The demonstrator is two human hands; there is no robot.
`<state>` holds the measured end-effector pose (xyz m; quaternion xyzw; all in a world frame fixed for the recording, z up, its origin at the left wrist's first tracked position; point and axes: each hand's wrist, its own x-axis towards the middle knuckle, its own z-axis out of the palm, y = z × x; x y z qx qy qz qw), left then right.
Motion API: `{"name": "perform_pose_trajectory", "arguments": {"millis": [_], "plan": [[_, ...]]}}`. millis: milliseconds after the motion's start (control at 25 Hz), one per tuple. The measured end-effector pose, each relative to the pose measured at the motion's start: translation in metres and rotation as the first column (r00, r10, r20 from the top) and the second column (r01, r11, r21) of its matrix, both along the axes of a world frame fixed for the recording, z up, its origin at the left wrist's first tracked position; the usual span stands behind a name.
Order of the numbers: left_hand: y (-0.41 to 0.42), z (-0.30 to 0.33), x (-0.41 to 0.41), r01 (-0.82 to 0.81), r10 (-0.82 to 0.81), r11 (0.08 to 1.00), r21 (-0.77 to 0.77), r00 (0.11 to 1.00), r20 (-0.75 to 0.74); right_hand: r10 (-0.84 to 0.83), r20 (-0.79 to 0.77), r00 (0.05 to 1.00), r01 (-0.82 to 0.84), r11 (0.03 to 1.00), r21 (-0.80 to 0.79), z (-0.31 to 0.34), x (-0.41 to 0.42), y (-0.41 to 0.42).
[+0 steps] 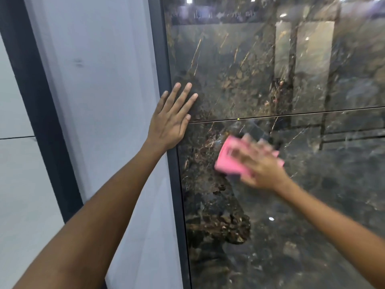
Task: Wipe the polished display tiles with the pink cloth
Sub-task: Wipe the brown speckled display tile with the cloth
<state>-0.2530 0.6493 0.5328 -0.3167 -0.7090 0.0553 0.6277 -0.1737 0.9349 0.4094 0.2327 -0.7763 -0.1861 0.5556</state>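
Glossy dark marble-look display tiles with gold veins stand upright in a dark metal frame, mirroring showroom lights; a pale grey wall panel lies to their left. A folded pink cloth sits flat on the lower tile just under the horizontal joint, beneath the blurred right hand, whose spread fingers press it on. Unwiped tile stretches right and down. Left hand, fingers straight, rests flat on the frame edge, holding nothing.

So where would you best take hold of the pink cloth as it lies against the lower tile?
By its free left edge: the pink cloth lies flat on the lower tile, the right hand covering its right part. Come from the left and pinch that exposed edge with the fingers, since a flat cloth offers little else.
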Motion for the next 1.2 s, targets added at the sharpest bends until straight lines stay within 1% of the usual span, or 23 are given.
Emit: {"name": "perform_pose_trajectory", "arguments": {"millis": [80,120,160,200,240,280,320,360,400,440,480,560,600,680,760,800,880,920,960,1000,1080,1160,1200], "plan": [[0.002,0.000,0.001,0.028,-0.029,0.999,0.025,0.999,0.020,-0.002,-0.110,0.994,-0.061,0.820,-0.569,0.080,0.001,-0.002],[0.002,0.000,0.000,0.055,-0.056,0.998,0.030,0.998,0.028,0.010,-0.143,0.990,-0.107,0.719,-0.687,0.095,-0.002,-0.021],[0.001,0.000,-0.001,0.089,-0.090,0.996,0.030,0.995,0.031,0.041,-0.157,0.987,-0.137,0.728,-0.671,0.090,-0.010,-0.044],[-0.001,0.001,-0.001,0.121,-0.122,0.992,0.028,0.992,0.030,0.090,-0.133,0.987,-0.147,0.841,-0.520,0.068,-0.017,-0.068],[-0.002,0.002,-0.001,0.140,-0.141,0.990,0.025,0.990,0.028,0.121,-0.032,0.992,-0.125,0.965,-0.229,0.029,-0.023,-0.089],[-0.003,0.002,0.000,0.140,-0.141,0.990,0.022,0.989,0.034,0.083,0.084,0.993,-0.093,0.986,0.135,-0.015,-0.023,-0.102],[-0.004,0.003,0.000,0.130,-0.131,0.991,0.017,0.990,0.043,-0.006,0.169,0.986,-0.073,0.886,0.458,-0.053,-0.017,-0.104],[-0.004,0.003,0.000,0.119,-0.119,0.993,0.013,0.992,0.049,-0.071,0.209,0.975,-0.083,0.762,0.643,-0.078,-0.012,-0.095],[-0.004,0.002,0.000,0.109,-0.110,0.994,0.013,0.993,0.046,-0.091,0.238,0.967,-0.105,0.708,0.699,-0.084,-0.005,-0.079],[-0.004,0.000,-0.001,0.098,-0.098,0.995,0.015,0.995,0.032,-0.065,0.238,0.969,-0.116,0.733,0.670,-0.070,-0.001,-0.060],[-0.003,-0.001,-0.001,0.088,-0.088,0.996,0.021,0.996,0.014,-0.009,0.190,0.982,-0.101,0.824,0.558,-0.045,0.001,-0.039],[0.000,-0.004,0.000,0.078,-0.078,0.996,0.045,0.997,-0.001,0.045,0.044,0.998,-0.051,0.991,0.126,0.031,0.004,0.005],[0.004,-0.005,0.001,0.072,-0.072,0.996,0.062,0.997,0.008,0.046,-0.025,0.999,-0.050,0.988,-0.143,0.070,0.010,0.027],[0.011,-0.009,0.003,0.049,-0.053,0.994,0.096,0.998,0.037,0.053,-0.139,0.989,-0.123,0.815,-0.566,0.098,0.011,0.043],[0.013,-0.014,0.003,0.013,-0.019,0.994,0.106,0.998,0.059,0.024,-0.127,0.992,-0.098,0.780,-0.618,0.044,0.002,0.021],[0.012,-0.015,0.003,-0.002,-0.005,0.995,0.104,0.998,0.058,0.030,-0.058,0.998,-0.055,0.869,-0.492,-0.005,-0.002,0.001],[0.013,-0.014,0.004,-0.012,0.004,0.995,0.103,0.997,0.073,-0.013,0.134,0.991,0.005,0.998,0.059,-0.092,0.006,-0.023],[0.013,-0.012,0.005,-0.011,0.003,0.995,0.102,0.997,0.083,-0.084,0.188,0.979,0.020,0.947,0.320,-0.109,0.010,-0.020],[0.013,-0.013,0.006,-0.008,-0.002,0.995,0.103,0.996,0.092,-0.092,0.198,0.976,-0.008,0.891,0.454,-0.102,0.009,-0.009],[0.012,-0.015,0.007,0.001,-0.011,0.994,0.107,0.996,0.093,-0.066,0.154,0.986,-0.007,0.901,0.433,-0.078,0.007,0.000],[0.012,-0.026,0.006,0.013,-0.023,0.993,0.116,0.996,0.083,-0.009,0.009,1.000,0.009,0.999,-0.036,-0.010,0.002,0.005],[0.010,-0.040,0.003,0.013,-0.020,0.994,0.106,0.998,0.065,-0.026,-0.161,0.987,-0.069,0.829,-0.555,0.040,-0.002,-0.018],[0.008,-0.045,0.002,0.020,-0.025,0.995,0.103,0.998,0.054,-0.014,-0.188,0.982,-0.104,0.791,-0.602,0.038,-0.010,-0.040]]}}
